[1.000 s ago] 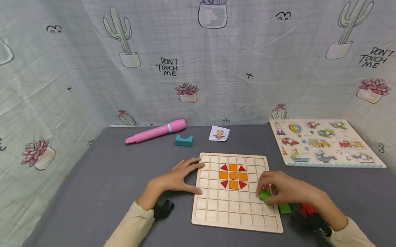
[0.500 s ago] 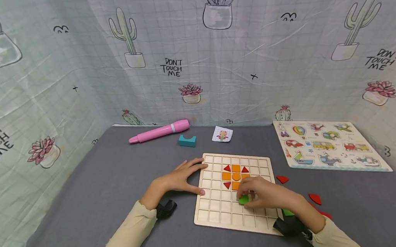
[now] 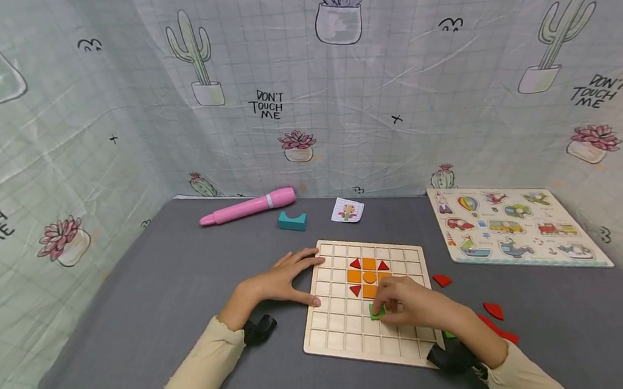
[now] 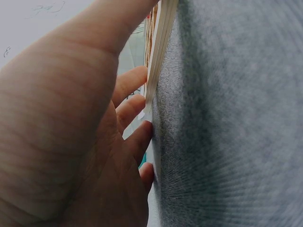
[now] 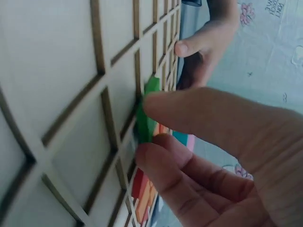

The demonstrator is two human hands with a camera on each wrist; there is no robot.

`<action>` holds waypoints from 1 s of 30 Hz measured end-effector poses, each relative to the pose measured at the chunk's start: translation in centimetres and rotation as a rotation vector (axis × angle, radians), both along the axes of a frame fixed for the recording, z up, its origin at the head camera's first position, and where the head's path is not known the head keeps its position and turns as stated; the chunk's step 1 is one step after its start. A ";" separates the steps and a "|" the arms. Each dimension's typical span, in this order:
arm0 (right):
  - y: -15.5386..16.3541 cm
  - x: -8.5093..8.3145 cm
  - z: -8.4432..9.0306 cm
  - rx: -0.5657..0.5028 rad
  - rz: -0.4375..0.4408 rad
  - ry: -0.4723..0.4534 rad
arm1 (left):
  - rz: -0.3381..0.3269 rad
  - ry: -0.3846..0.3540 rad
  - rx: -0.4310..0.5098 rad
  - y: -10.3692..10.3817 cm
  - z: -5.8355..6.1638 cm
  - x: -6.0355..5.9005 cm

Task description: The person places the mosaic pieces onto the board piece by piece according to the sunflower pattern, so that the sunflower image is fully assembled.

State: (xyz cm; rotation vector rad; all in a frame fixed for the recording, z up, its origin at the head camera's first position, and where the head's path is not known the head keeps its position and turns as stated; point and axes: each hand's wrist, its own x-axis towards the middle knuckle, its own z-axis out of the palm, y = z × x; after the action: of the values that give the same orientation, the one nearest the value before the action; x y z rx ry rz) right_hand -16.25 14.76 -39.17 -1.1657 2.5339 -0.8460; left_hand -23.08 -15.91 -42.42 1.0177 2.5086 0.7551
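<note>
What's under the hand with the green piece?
Under the right hand lies the wooden grid board. Its fingers pinch a green piece against a square just below the orange and red pattern. The squares beneath the palm are covered, so nothing can be told about them.

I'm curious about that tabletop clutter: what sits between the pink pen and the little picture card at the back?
A teal block lies between the pink pen and the picture card, touching neither, as the head view shows.

Left hand (image 3: 281,280) flat, fingers (image 3: 305,256) spread, forearm angled inward; right hand (image 3: 408,305) lowered, fingers (image 5: 189,116) curled, pinching.
</note>
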 end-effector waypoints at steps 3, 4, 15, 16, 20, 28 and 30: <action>-0.3 0.0 -0.1 -0.001 -0.018 0.017 | 0.004 0.002 -0.003 -0.1 -0.1 0.0; -0.5 -0.1 -0.2 -0.001 -0.022 0.027 | 0.004 0.001 -0.002 -0.1 -0.1 0.0; -1.9 -0.2 -0.5 0.016 -0.040 0.023 | 0.012 0.000 -0.008 0.0 -0.1 0.0; -1.8 -0.2 -0.6 0.015 -0.043 0.017 | 0.014 0.000 -0.010 0.0 -0.1 0.0; -1.2 -0.1 -0.8 0.006 -0.052 0.008 | 0.012 -0.003 -0.011 0.0 -0.1 -0.1; 1.1 -0.1 -0.4 -0.017 -0.099 0.040 | 0.013 -0.014 -0.003 0.0 0.1 0.0; 1.8 -0.2 -0.3 -0.028 -0.110 0.054 | 0.013 -0.013 -0.004 0.0 0.1 0.0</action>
State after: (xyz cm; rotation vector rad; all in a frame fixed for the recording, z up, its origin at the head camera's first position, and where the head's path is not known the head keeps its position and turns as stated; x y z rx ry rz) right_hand -16.42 16.59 -39.45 -1.0795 2.6594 -0.8902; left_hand -23.05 -15.94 -42.36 0.9932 2.5069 0.7581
